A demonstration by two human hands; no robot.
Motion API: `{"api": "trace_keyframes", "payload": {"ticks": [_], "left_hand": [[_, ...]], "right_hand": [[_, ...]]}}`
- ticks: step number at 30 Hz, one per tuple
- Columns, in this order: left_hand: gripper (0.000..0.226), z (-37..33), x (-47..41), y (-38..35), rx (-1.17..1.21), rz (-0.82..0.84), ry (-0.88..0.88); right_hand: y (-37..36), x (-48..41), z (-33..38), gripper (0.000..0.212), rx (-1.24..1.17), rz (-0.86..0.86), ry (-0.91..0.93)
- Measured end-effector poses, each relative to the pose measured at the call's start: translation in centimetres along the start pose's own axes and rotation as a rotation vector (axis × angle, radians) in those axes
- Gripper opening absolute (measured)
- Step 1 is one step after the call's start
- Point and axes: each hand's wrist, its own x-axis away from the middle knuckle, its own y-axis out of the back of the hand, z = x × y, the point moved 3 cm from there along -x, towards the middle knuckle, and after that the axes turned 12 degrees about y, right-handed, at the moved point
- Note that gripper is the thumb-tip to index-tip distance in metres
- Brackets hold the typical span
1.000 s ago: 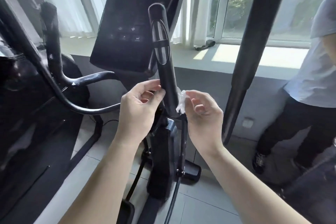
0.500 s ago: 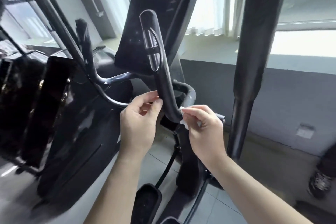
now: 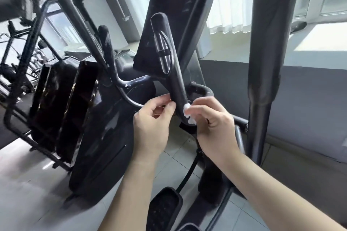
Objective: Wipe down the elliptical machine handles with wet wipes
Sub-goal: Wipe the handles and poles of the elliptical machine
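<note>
Wet wipe pressed on handle by right hand

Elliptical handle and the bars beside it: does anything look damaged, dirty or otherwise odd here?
Yes, slightly. The curved bar left of the handle shows white flecks and scuffs near its bend, perhaps chipped paint or residue. The wet wipe in the right hand is bunched at the handle's base.
</note>
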Motion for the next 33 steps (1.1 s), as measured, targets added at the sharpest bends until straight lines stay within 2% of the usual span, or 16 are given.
{"api": "trace_keyframes", "payload": {"ticks": [3, 8, 14, 17, 21, 28, 30, 33], "left_hand": [[0.016, 0.3, -0.2, 0.0, 0.018, 0.017, -0.016], [0.017, 0.6, -0.4, 0.0, 0.036, 0.043, -0.054], [0.018, 1.0, -0.5, 0.0, 0.057, 0.034, -0.064], [0.02, 1.3, 0.0, -0.3, 0.038, 0.032, -0.091], [0.021, 2.2, 0.6, -0.6, 0.02, 0.027, -0.097], [0.019, 2.3, 0.7, -0.6, -0.001, 0.054, -0.114], [0.02, 2.4, 0.5, -0.6, -0.001, 0.056, -0.11], [0.021, 2.6, 0.6, -0.6, 0.001, 0.053, -0.107]], "right_hand": [[0.6, 1.2, -0.3, 0.023, 0.038, 0.038, -0.065], [0.7, -1.3, 0.8, 0.02, -0.04, -0.139, -0.161], [-1.2, 0.5, 0.7, 0.018, -0.032, -0.149, 0.009], [-0.6, 3.6, -1.6, 0.022, 0.073, -0.146, -0.092], [-0.1, 4.7, -3.1, 0.025, 0.036, -0.25, -0.291], [-2.2, 4.0, 0.2, 0.017, -0.155, -0.268, -0.111], [-2.1, 4.9, -1.1, 0.018, -0.096, -0.278, -0.135], [-1.5, 6.0, -3.2, 0.017, -0.041, -0.328, -0.264]]}}
